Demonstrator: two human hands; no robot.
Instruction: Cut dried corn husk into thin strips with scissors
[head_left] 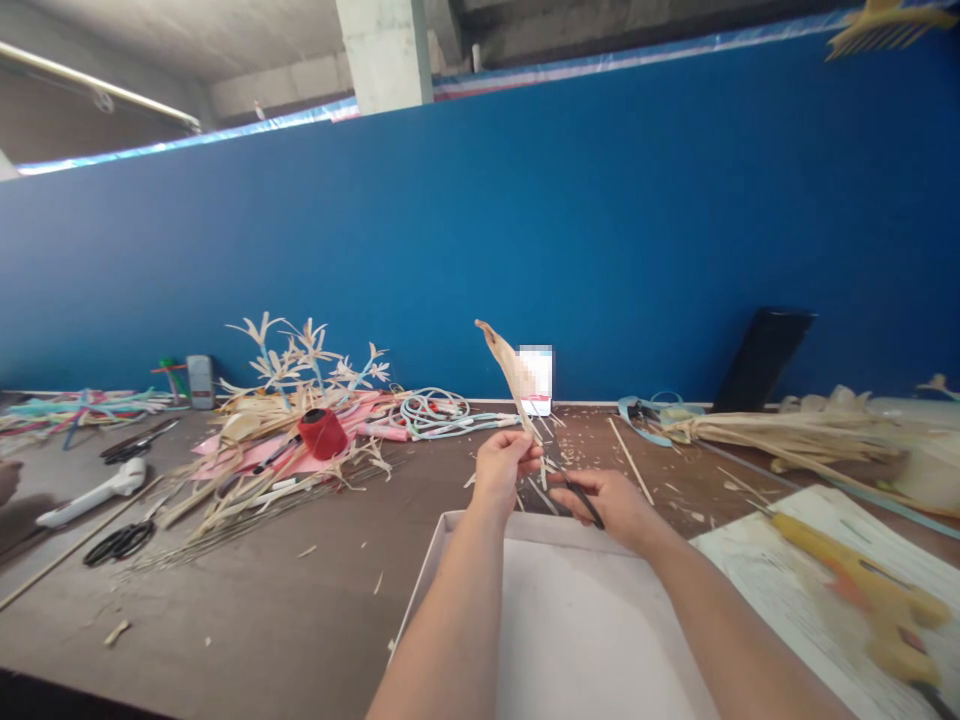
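Dried husk [510, 368] at centre frame, pinched in the left hand [504, 468], long axis slanting up-left from that grip! Right hand [609, 508], gripping dark scissors [583, 494], sits lower right, farther from the husk's broad part.

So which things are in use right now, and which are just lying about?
In use:
- pale husk piece, left hand
- dark tool, likely scissors, right hand

Apparently lying about:
- red spool
- yellow glue gun
- black-handled scissors
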